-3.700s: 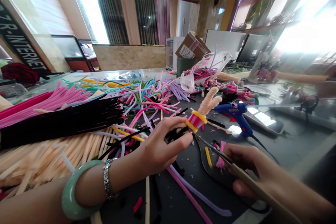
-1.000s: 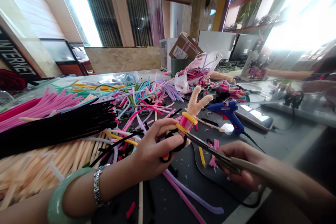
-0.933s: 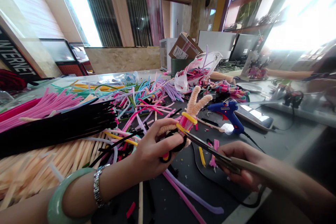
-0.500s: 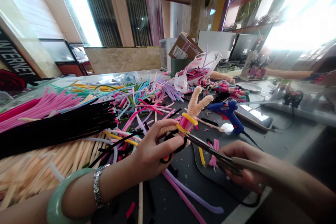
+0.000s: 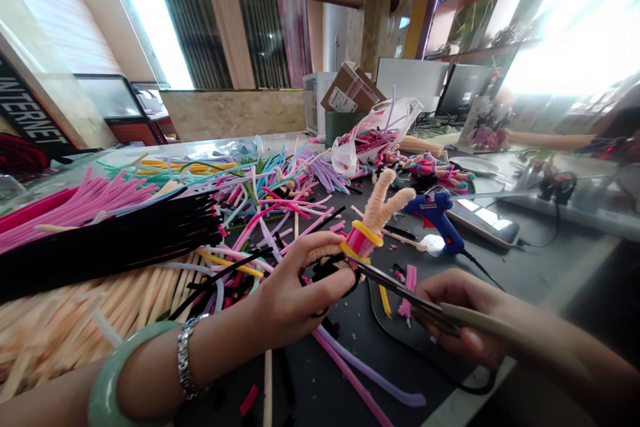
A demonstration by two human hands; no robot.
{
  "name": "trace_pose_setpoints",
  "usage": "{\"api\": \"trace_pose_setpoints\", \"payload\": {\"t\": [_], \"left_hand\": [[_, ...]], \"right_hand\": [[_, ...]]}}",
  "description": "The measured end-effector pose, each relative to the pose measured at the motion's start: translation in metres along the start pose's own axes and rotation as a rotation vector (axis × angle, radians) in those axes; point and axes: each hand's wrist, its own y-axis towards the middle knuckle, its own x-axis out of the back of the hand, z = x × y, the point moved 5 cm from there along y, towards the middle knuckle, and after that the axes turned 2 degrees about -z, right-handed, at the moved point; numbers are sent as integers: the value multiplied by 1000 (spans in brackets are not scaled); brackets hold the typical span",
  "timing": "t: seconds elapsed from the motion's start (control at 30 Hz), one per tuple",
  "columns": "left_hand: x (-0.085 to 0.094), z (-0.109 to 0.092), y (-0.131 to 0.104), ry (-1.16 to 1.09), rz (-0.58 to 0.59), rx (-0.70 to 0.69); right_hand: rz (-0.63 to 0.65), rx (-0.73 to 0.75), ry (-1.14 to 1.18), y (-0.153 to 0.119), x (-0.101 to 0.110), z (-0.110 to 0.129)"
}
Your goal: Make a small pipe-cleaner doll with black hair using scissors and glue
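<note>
Pinched in my left hand (image 5: 295,287) is a pipe-cleaner figure (image 5: 361,239), tilted up to the right. Its pink body has yellow bands, and two beige prongs stick out of the top. Black parts of it are partly hidden by my fingers. My right hand (image 5: 460,313) is closed around a pair of scissors (image 5: 415,297). The blade tips touch or lie right beside the lower yellow band; I cannot tell which. A short yellow piece (image 5: 385,300) and a pink piece (image 5: 409,288) lie on the dark table beneath the blades.
A blue glue gun (image 5: 437,217) with its cable lies beyond my right hand, beside a phone (image 5: 484,221). Bundles of black (image 5: 115,240), beige (image 5: 100,320) and pink pipe cleaners (image 5: 100,207) spread across the left. A plastic bag (image 5: 350,155) and a cardboard box (image 5: 353,90) stand behind.
The figure in my left hand has shifted slightly right and down, tilting a little more to the right. The scissors remain at its lower yellow band.
</note>
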Motion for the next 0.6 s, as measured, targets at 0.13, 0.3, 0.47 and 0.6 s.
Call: {"api": "trace_pose_setpoints", "payload": {"t": [0.13, 0.3, 0.47, 0.6], "left_hand": [[2, -2, 2, 35, 10, -11], [1, -5, 3, 52, 38, -47], [1, -7, 4, 74, 42, -67], [2, -7, 6, 91, 40, -60]], "right_hand": [[-7, -5, 6, 1, -2, 0], [-29, -19, 26, 2, -5, 2], [-18, -9, 79, 3, -11, 6], [-23, -9, 64, 3, -12, 6]]}}
